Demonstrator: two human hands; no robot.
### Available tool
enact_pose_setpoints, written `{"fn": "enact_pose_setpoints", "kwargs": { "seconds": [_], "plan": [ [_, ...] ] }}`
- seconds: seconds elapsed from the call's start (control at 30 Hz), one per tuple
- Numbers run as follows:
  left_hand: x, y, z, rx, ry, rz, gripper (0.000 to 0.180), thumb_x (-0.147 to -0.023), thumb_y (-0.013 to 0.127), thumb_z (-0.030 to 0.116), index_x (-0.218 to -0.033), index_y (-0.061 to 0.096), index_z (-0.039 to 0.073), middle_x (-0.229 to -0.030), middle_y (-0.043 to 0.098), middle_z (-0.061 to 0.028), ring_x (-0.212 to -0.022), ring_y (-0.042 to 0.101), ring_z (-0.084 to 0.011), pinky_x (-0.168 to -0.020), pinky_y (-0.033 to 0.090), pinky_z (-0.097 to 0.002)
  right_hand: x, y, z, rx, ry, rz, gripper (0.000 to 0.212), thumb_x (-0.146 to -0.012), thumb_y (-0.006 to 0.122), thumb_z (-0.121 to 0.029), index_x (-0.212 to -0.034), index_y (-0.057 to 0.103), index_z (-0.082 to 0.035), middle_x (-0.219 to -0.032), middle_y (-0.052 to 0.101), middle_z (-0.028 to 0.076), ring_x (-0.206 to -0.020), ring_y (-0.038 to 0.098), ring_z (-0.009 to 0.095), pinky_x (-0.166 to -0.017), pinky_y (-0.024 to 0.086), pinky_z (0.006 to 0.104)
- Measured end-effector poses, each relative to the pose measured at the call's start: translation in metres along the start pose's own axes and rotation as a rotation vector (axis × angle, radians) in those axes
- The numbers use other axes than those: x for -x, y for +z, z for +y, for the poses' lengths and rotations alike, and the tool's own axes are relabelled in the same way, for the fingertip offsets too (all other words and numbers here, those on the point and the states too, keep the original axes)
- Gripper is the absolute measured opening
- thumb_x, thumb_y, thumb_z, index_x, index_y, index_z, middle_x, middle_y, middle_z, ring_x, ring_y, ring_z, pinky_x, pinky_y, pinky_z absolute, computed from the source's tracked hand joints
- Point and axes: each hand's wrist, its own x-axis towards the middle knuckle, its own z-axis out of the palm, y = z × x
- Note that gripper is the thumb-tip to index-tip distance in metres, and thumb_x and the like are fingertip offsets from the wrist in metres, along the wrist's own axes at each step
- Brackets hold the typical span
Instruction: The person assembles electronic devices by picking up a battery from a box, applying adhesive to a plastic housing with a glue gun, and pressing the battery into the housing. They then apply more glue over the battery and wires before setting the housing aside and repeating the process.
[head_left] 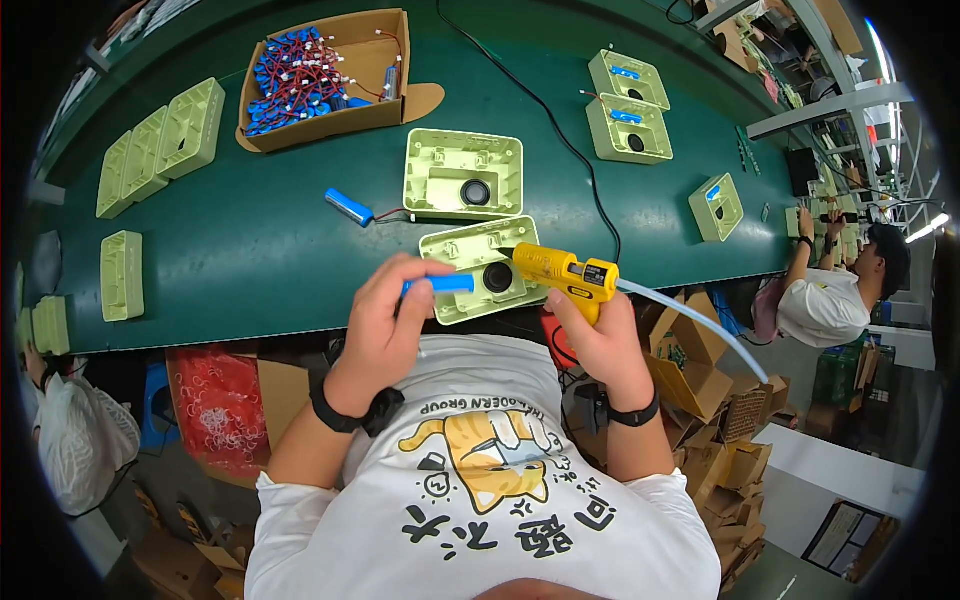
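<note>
My left hand (393,305) pinches a blue cylindrical battery (440,284) between thumb and fingers, over the left part of a pale green plastic housing (460,245). My right hand (600,330) is wrapped round the handle of a yellow hot glue gun (560,270), whose dark nozzle points left into that housing. A translucent glue stick (690,312) trails from the gun's back. Inside the housing sits a round black speaker-like part (497,277). Just beyond it stands a second green housing (410,170) with a similar black part (475,192). Another blue battery (349,207) with wires lies left of it.
An open cardboard box (345,112) of wired blue batteries is at the back left. More green housings stand left (122,275) and right (716,207). A black cable (560,130) crosses the green table (300,270). A co-worker (835,290) is at the right.
</note>
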Motion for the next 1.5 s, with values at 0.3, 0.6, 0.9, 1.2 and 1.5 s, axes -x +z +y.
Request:
{"fn": "enact_pose_setpoints", "kwargs": {
  "seconds": [0.3,0.6,0.9,1.2,1.5],
  "plan": [
    [-0.043,0.022,-0.015,-0.516,0.344,0.044,0.031,-0.105,0.074,0.003,-0.135,0.073,0.007,-0.102,0.074,-0.0089,-0.089,0.069,-0.0291,-0.092,0.052,-0.0418,0.005,0.022,0.028,0.151,-0.25,0.174,0.024,-0.108,0.077,-0.012,-0.122,0.075,0.006,-0.09,0.075,0.007,-0.075,0.065,0.013,-0.069,0.052,0.031],
    [-0.038,0.025,-0.021,-0.313,0.2,0.077,0.023,-0.099,0.086,0.005,-0.121,0.078,0.005,-0.097,0.073,-0.0075,-0.078,0.069,-0.025,-0.081,0.056,-0.0395,0.002,0.018,0.036,0.226,-0.243,0.094,0.024,-0.108,0.077,-0.013,-0.121,0.074,0.007,-0.09,0.074,0.007,-0.076,0.064,0.014,-0.069,0.052,0.0306],
    [-0.039,0.03,-0.011,-0.335,0.126,0.088,0.019,-0.096,0.084,0.003,-0.114,0.077,0.002,-0.096,0.074,-0.0116,-0.082,0.072,-0.0287,-0.073,0.06,-0.0394,0.006,0.014,0.025,0.119,-0.113,0.135,0.03,-0.105,0.082,-0.018,-0.121,0.076,0.007,-0.098,0.081,0.018,-0.081,0.077,0.026,-0.073,0.06,0.036],
    [-0.04,0.03,-0.017,-0.447,0.221,0.086,0.017,-0.094,0.083,0.001,-0.108,0.075,0.001,-0.099,0.077,-0.0121,-0.084,0.073,-0.0309,-0.078,0.06,-0.0417,0.005,0.009,0.025,0.131,-0.114,0.103,0.028,-0.109,0.078,-0.016,-0.127,0.075,0.005,-0.092,0.075,0.004,-0.077,0.065,0.013,-0.071,0.053,0.0313],
    [-0.039,0.024,-0.006,-0.681,0.297,0.0,0.017,-0.093,0.085,0.002,-0.109,0.079,0.002,-0.104,0.073,-0.0086,-0.092,0.069,-0.0287,-0.082,0.057,-0.0413,0.011,0.009,0.03,0.006,-0.069,0.086,0.023,-0.11,0.077,-0.015,-0.124,0.075,0.003,-0.089,0.072,-0.001,-0.074,0.061,0.008,-0.066,0.049,0.0281]
  ]
}}
